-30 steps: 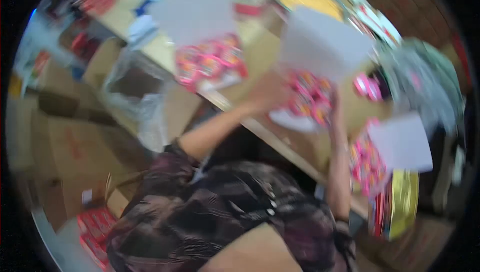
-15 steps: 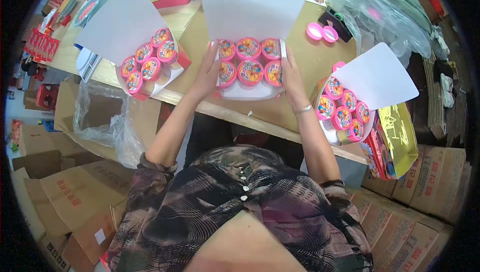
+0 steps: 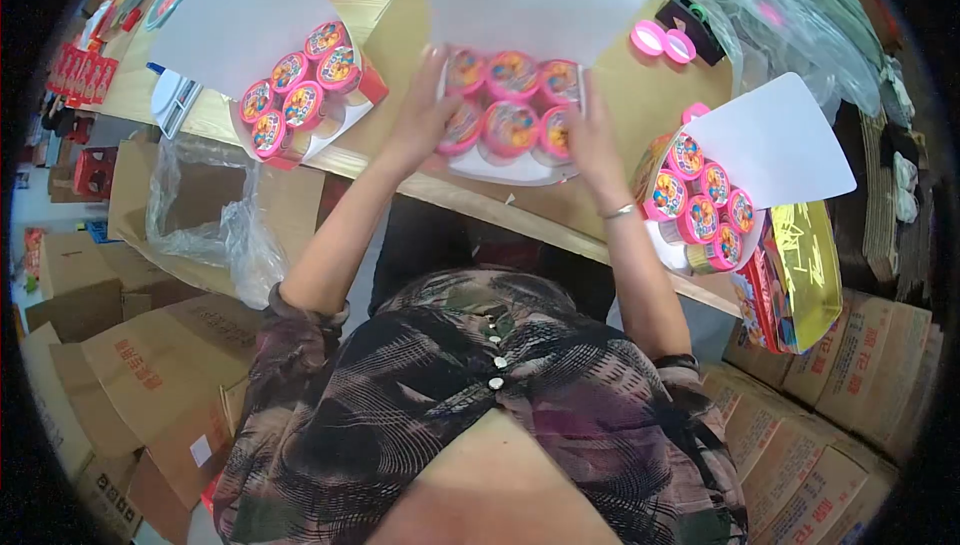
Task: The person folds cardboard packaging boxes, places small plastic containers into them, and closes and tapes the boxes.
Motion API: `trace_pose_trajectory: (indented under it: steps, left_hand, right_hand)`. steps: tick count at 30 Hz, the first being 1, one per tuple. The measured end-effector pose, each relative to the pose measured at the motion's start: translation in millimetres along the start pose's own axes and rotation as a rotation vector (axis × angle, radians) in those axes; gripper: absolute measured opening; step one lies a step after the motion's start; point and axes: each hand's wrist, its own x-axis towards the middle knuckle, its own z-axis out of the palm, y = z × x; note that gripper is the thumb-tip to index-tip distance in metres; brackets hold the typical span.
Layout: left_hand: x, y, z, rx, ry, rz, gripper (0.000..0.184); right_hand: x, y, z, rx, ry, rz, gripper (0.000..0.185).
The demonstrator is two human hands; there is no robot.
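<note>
Bench: brown top [image 3: 398, 43], three open boxes on it.
Middle box [image 3: 512, 174]: between the hands, lid up, six pink tubs [image 3: 510, 129] inside, blurry.
Left hand [image 3: 424, 125]: half open, holds the left side.
Right hand [image 3: 594, 141]: half open, holds the right side.
Left box [image 3: 235, 30]: pink tubs, lid up.
Right box [image 3: 792, 150]: pink tubs, white lid open.

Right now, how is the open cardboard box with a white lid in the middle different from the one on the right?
The middle box is held between the left hand and the right hand; the right box has no hand on it. The middle box sits fairly straight, its lid pointing forward; the right box is turned, its white lid pointing to the right. Both are open, showing six round pink-lidded tubs.
</note>
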Motion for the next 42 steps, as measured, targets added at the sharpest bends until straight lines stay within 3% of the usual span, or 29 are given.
trace_pose_trajectory:
  steps: [5, 10, 15, 20, 24, 25, 29, 31, 32, 34, 35, 39, 42]
  left_hand:
    - [1.2, -26.6, 4.0, 0.149, 0.042, 0.091, 0.061]
    - [-0.4, -30.9, 10.2, 0.053, 0.075, 0.099, 0.061]
    - [-4.6, -26.8, 9.2, 0.143, 0.093, 0.09, 0.06]
    - [1.0, -18.0, 9.9, 0.451, 0.147, 0.26, 0.059]
    - [-18.6, -3.6, 18.8, 1.089, 0.155, 0.481, 0.059]
    - [-16.7, -0.8, 16.1, 1.092, 0.165, 0.495, 0.059]
    - [-6.3, 5.2, -6.1, 0.283, 0.034, 0.422, 0.06]
    - [7.8, 23.1, -23.5, 0.406, 0.433, 0.509, 0.058]
    - [18.0, 44.0, -35.3, 0.413, 0.442, 0.505, 0.058]
    - [40.0, 87.2, -58.2, -0.054, 0.384, 0.266, 0.057]
    - [40.6, 94.8, -63.6, -0.053, 0.393, 0.266, 0.057]
    - [45.4, 115.9, -79.9, -0.418, -0.029, -0.115, 0.057]
    - [-0.9, 118.5, -69.3, -0.227, 0.021, -0.254, 0.049]
  right_hand:
    - [-5.7, 2.5, 7.5, -0.185, 0.03, -0.126, 0.053]
    - [-6.0, -12.5, 3.1, -0.044, 0.011, 0.054, 0.053]
    - [-5.1, 21.3, -5.4, -0.192, -0.1, -0.18, 0.057]
    - [2.5, 17.6, -4.5, -0.496, -0.036, -0.375, 0.062]
    - [-16.6, -15.4, -1.5, -0.908, -0.154, -0.193, 0.066]
    - [-12.5, -15.2, -2.9, -0.907, -0.143, -0.205, 0.066]
    - [19.3, -6.6, -16.2, -0.571, -0.126, -0.216, 0.065]
    - [31.0, -36.8, -24.9, -0.478, -0.038, -0.343, 0.066]
    - [33.9, -64.3, -28.4, -0.453, 0.008, -0.408, 0.067]
    - [47.3, -113.4, -33.5, 0.06, 0.103, -0.223, 0.06]
    - [48.8, -115.0, -37.6, 0.06, 0.095, -0.226, 0.06]
    - [57.7, -122.0, -56.7, 0.17, -0.205, 0.123, 0.063]
    - [17.2, -118.9, -59.8, 0.308, -0.128, 0.13, 0.053]
